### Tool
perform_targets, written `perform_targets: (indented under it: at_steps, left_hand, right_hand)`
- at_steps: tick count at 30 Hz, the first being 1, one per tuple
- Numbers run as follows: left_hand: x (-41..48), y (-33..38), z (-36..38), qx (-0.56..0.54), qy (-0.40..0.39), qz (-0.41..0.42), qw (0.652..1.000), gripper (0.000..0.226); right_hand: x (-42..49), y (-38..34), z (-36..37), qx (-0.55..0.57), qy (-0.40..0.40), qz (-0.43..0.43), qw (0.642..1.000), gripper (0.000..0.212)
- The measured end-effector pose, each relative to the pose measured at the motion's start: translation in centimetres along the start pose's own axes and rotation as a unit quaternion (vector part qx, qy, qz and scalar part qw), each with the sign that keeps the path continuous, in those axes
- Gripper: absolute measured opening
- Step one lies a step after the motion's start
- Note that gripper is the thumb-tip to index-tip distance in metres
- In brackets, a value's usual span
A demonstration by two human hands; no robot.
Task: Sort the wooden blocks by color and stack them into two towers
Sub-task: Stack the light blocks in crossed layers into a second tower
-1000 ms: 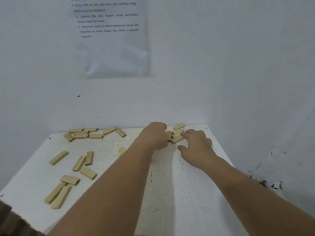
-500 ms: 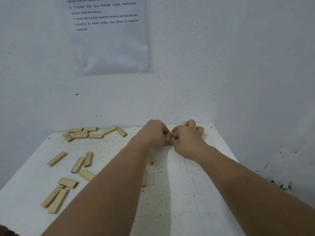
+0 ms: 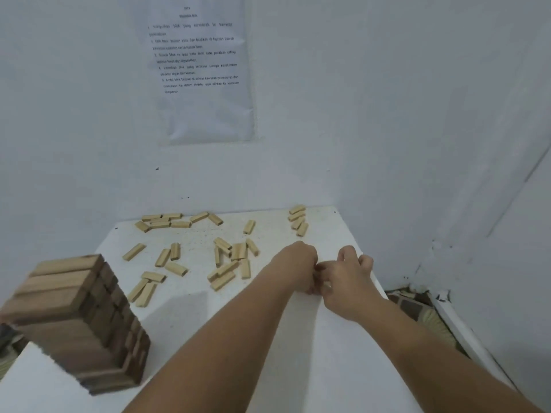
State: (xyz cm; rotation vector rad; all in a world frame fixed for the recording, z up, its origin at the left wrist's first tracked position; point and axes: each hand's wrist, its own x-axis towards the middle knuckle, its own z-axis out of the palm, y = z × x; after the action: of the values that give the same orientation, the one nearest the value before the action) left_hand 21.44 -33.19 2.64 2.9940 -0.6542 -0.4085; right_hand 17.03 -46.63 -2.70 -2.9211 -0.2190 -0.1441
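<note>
My left hand and my right hand meet over the right middle of the white table. Both have curled fingers and together pinch light wooden blocks, almost wholly hidden between them. A tall tower of dark wooden blocks stands at the near left edge. Several light blocks lie loose in a heap left of my hands. More lie in a row at the far left, in a small group at the far right corner and scattered at mid left.
White walls close off the table at the back and right. A printed sheet hangs on the back wall. The table's right edge drops to the floor. Bare tabletop lies between my arms and the dark tower.
My hands closed together on blocks at the far right group and drew them back toward me. The view has widened, so the dark tower and the middle heap now show.
</note>
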Motion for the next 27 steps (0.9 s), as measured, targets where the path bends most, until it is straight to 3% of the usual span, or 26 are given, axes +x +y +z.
perform_targets:
  at_steps: [4, 8, 12, 22, 27]
  left_hand:
    - [-6.3, 4.0, 1.9, 0.006, 0.009, 0.020, 1.000, 0.038]
    - [-12.9, 5.6, 4.8, -0.074, 0.006, 0.009, 0.997, 0.017]
    - [-18.6, 4.8, 7.5, -0.111, 0.033, -0.011, 0.993, 0.014]
    - [-25.2, 0.8, 9.8, -0.190, 0.105, -0.039, 0.975, 0.039]
    - [-25.7, -1.3, 10.0, -0.213, 0.123, -0.038, 0.968, 0.023]
  right_hand:
    - [-7.9, 0.0, -1.0, 0.042, -0.008, -0.013, 0.999, 0.027]
    - [-14.5, -0.7, -0.9, 0.143, -0.020, -0.012, 0.989, 0.023]
    - [-18.3, -3.3, -0.8, 0.150, -0.034, -0.046, 0.987, 0.030]
    - [-20.2, -8.2, -0.5, 0.191, -0.093, -0.043, 0.976, 0.021]
    - [-19.1, -10.0, 0.1, 0.189, -0.104, -0.057, 0.975, 0.020]
